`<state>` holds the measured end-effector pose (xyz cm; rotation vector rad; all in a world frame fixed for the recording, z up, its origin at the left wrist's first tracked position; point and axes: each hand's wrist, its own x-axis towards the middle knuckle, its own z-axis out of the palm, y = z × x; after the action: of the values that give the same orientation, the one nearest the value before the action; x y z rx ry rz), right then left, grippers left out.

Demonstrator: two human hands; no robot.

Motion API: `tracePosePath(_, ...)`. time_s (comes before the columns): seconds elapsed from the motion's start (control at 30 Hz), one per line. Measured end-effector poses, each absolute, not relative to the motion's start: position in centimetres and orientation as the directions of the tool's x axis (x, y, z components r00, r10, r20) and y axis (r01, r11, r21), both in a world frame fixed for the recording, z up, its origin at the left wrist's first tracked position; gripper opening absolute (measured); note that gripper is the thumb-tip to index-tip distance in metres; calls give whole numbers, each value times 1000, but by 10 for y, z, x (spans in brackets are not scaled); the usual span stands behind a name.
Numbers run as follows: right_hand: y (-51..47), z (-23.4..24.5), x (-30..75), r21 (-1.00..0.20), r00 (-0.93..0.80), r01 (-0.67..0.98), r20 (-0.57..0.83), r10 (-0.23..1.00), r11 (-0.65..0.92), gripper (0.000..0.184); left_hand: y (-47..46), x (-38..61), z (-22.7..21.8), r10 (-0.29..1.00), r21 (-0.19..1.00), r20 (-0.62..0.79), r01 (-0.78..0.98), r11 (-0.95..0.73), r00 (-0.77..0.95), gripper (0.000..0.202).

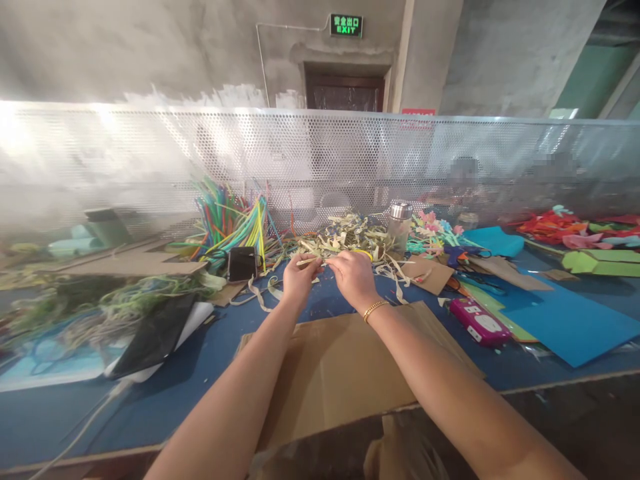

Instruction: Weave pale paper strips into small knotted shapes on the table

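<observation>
My left hand [300,275] is closed in a pinch on a thin pale strip [306,262]. Close beside it, my right hand [353,277] has its fingers pressed together at the strip's other end, a gold chain bracelet on its wrist. Something curved and yellow [365,254] shows just behind the right knuckles; its kind is hidden. Beyond both hands lies a heap of dry, pale green strips [350,233], with loose strips [257,293] trailing onto the blue table. Under my forearms is a flat sheet of brown cardboard [340,367].
Bundled colored pipe cleaners [225,220] and a phone [243,264] are at left, near a black tablet [153,337]. A clear bottle [400,227] stands behind my right hand. Rightward lie a magenta case [479,321] and blue sheets [575,320]. A perforated metal screen [280,147] borders the back.
</observation>
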<state>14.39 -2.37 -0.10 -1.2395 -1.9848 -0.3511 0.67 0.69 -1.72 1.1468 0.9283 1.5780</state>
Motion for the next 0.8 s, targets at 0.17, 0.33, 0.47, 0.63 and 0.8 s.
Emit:
tracePosePath(0.17,-20,-4,145,-232,-228,820,707,669,524,22,10,7,-19,962,927,261,-256,-273,-80,35)
tracePosePath(0.33,-16,-8,150,-327,-166,790,700,694,519,16,12,6,-21,978,926,210,-318,-205,-19,33)
tracePosePath(0.47,-12,-10,151,-365,-120,769,724,679,525,11,12,7,-24,980,920,188,-360,-153,63,32)
tracePosePath(0.63,-10,-11,151,-400,-113,754,703,702,521,8,9,7,-24,983,909,164,-400,-118,82,32)
tracePosePath(0.8,-14,-8,154,-388,-80,787,708,702,480,11,7,6,-21,982,930,169,-342,-132,79,30)
